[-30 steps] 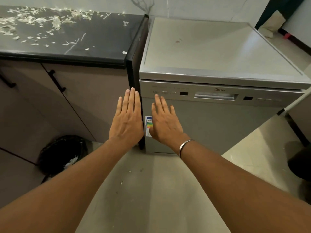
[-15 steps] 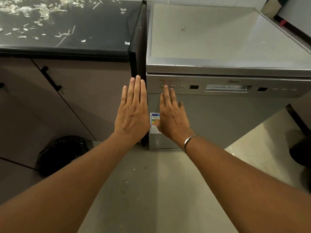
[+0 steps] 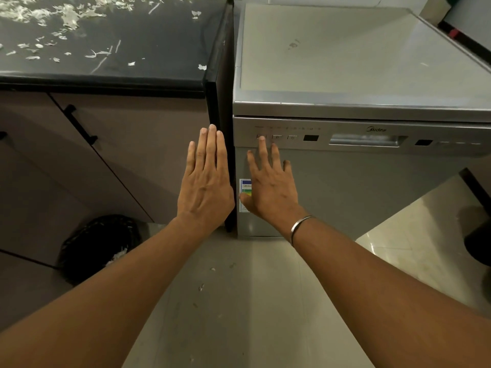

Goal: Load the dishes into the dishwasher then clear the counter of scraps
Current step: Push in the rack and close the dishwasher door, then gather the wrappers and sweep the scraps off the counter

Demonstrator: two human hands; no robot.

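the silver freestanding dishwasher (image 3: 372, 197) fills the 1 to 3 o'clock sector, with its door closed. we see no dishes anywhere, so we judge that the loading is done and the machine is being started. at 10 to 11 o'clock lies the black stone-look counter (image 3: 159, 46). pale shredded scraps (image 3: 69, 14) are strewn across its far left part, so the clearing step is not yet done. a black-lined waste bin (image 3: 98, 243) stands on the floor at 8 o'clock, under the counter edge, and we take it to be where the scraps will go.

hands: the left hand (image 3: 206, 181), near centre, is flat with its fingers straight and pressed together. it holds nothing and sits in front of the dark end panel between cabinet and machine. we cannot tell whether it touches that panel. the right hand (image 3: 269, 189), just to its 3 o'clock side, is open with fingers spread and also holds nothing. its middle fingertip (image 3: 262, 139) reaches the leftmost of a row of small square buttons (image 3: 276, 137) on the control strip. we read this as a press, though actual contact cannot be confirmed. the recessed door handle (image 3: 368, 140), further toward 3 o'clock, is untouched. a thin metal bangle (image 3: 300, 228) circles the right wrist.
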